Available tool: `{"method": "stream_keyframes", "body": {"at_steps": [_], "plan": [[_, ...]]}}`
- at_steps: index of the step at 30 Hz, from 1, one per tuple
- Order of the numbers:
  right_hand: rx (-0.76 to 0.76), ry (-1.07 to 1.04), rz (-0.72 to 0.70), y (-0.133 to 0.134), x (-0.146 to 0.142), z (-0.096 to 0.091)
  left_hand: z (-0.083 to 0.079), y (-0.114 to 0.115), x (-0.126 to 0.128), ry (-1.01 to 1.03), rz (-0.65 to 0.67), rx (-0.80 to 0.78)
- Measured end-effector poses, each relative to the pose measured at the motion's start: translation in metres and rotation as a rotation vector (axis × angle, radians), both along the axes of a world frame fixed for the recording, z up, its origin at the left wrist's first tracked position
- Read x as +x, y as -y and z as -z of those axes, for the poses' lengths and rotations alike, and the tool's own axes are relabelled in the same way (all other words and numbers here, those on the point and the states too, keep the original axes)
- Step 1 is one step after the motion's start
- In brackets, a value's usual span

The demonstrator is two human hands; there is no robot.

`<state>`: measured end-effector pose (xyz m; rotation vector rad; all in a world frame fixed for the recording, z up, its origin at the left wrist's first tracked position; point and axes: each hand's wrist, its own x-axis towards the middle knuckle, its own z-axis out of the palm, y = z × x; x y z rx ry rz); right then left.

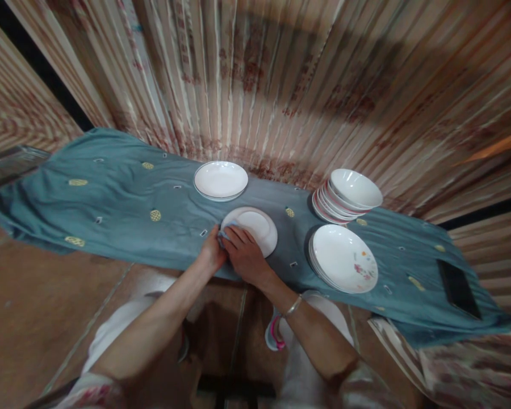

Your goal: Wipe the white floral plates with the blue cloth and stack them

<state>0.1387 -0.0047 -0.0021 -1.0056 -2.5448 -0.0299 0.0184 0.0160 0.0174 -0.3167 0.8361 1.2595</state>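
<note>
A white plate [266, 227] lies close to the table's front edge, and the ring on its face suggests its underside is up. My left hand [213, 250] is closed at the plate's left rim, thumb on top, its other fingers mostly hidden. Over the plate's near left part, my right hand [243, 253] presses a bunched pale blue cloth [225, 229], which shows only in part between the two hands. Just behind is a white dish [220, 180] with a thin dark rim, apparently stacked on another.
On the right stand a stack of white bowls [355, 188] and a stack of flower-patterned plates [344, 258]. A dark phone [457, 288] lies farther right on the green tablecloth [123, 210]. A glass-like tray [12, 165] is at the far left; a pleated curtain [255, 85] hangs behind.
</note>
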Motion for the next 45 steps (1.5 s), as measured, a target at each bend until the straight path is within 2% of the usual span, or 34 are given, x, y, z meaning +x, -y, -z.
{"method": "stream_keyframes", "body": {"at_steps": [6, 10, 16, 21, 34, 45], "plan": [[-0.021, 0.015, 0.040, -0.011, -0.012, -0.011, 0.012, -0.001, 0.002, -0.033, -0.015, 0.063], [-0.073, 0.036, 0.085, -0.019, -0.016, -0.018, 0.006, 0.001, 0.003, -0.055, 0.033, 0.042], [-0.121, 0.069, 0.149, -0.033, -0.022, -0.026, -0.002, 0.004, 0.003, -0.022, 0.101, 0.102], [-0.146, 0.077, 0.187, -0.043, -0.027, -0.027, -0.001, 0.003, 0.003, 0.029, 0.103, 0.133], [-0.207, 0.045, 0.355, -0.065, -0.024, -0.027, -0.001, 0.004, 0.003, -0.045, 0.157, 0.177], [-0.263, 0.032, 0.478, -0.079, -0.002, -0.025, 0.000, 0.005, 0.003, -0.043, 0.146, 0.159]]}}
